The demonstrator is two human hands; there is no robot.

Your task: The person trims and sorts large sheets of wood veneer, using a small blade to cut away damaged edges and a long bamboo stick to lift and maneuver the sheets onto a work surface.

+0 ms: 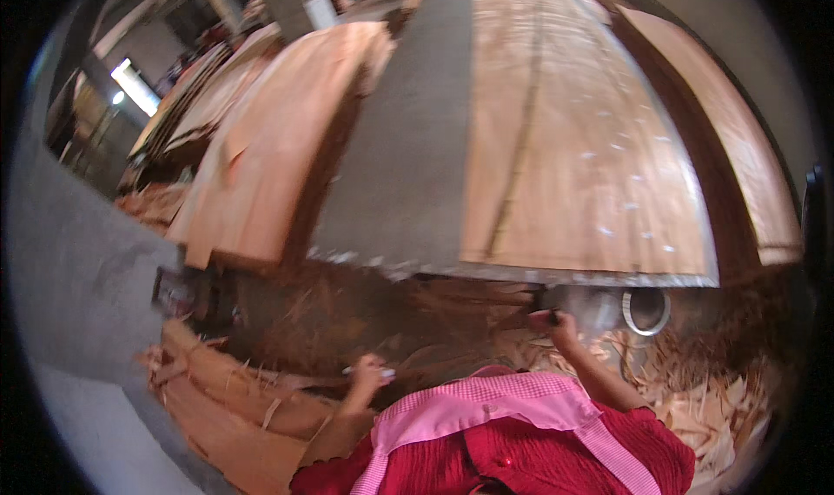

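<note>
My left hand [370, 373] is closed on a small whitish thing whose ends stick out past the fingers; blur hides its kind. Further right, my right hand [564, 326] grips a dark handle [545, 318] below the front edge of the table; what the handle belongs to is too blurred to make out. Beyond both hands lies a tall stack with a grey surface [401, 139] on its left part. A wide tan wood veneer sheet [591, 148] with a dark streak covers its right part. Neither hand touches the sheet.
Another veneer stack [282, 139] stands to the left, and a further one [725, 130] to the right. A round metal-rimmed container [645, 313] sits under the front edge. Veneer scraps [234, 399] litter the floor at both sides. A grey wall [78, 234] borders the left.
</note>
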